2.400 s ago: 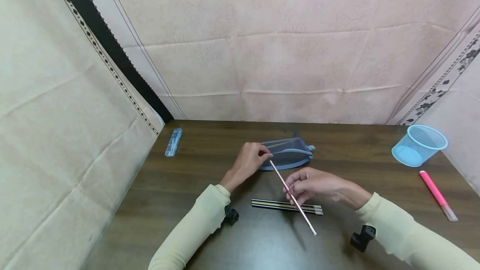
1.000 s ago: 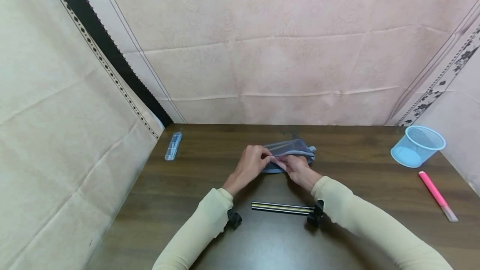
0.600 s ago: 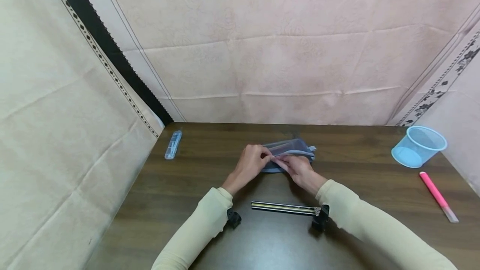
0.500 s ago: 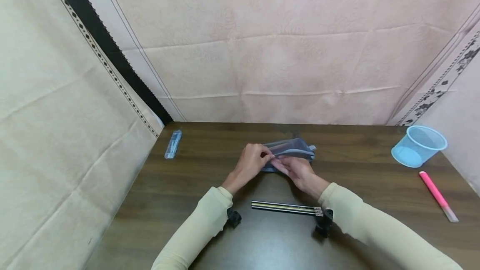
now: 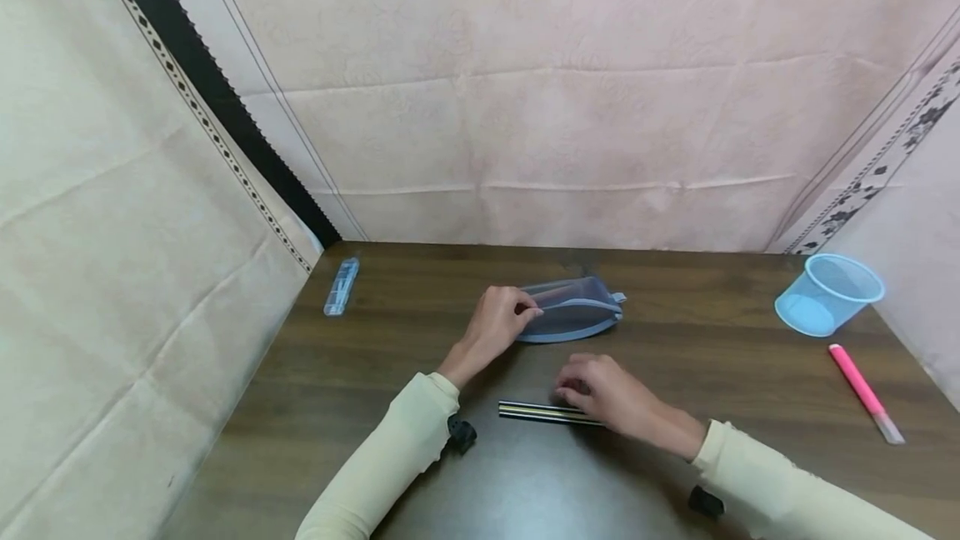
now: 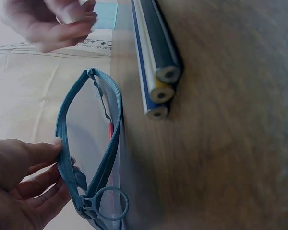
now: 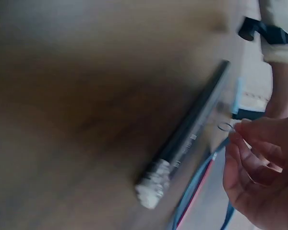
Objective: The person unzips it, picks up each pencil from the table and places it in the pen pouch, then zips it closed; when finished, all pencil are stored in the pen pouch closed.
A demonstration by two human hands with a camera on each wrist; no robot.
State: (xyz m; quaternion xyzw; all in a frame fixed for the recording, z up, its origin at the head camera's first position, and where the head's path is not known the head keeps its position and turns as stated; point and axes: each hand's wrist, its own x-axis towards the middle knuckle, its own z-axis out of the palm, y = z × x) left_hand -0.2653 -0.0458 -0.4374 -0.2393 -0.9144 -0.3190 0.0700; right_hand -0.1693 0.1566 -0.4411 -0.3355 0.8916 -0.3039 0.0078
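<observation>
At the left end of a blue see-through pencil case (image 5: 573, 325), my left hand (image 5: 491, 323) pinches the rim between thumb and fingers. Its zipped mouth gapes in the left wrist view, with a ring pull (image 6: 126, 206) at the near end. A thin red length (image 6: 111, 132) shows through the case wall. My right hand (image 5: 611, 394), fingers loosely bent and holding nothing, hovers over the right end of a bundle of dark striped pencils (image 5: 536, 412) lying on the table. Their silvery eraser end (image 7: 153, 184) appears in the right wrist view; in the head view the hand covers it.
A light blue cup (image 5: 828, 294) stands tilted at the right, with a pink marker-like stick (image 5: 862, 386) in front of it. A small pale blue clear packet (image 5: 341, 286) lies at the far left corner. Cloth hangs behind the wooden table (image 5: 420, 307).
The right hand first carried a thin pink pencil to the case mouth, then came away without it, back and right to above the dark pencils. The left hand stays on the case.
</observation>
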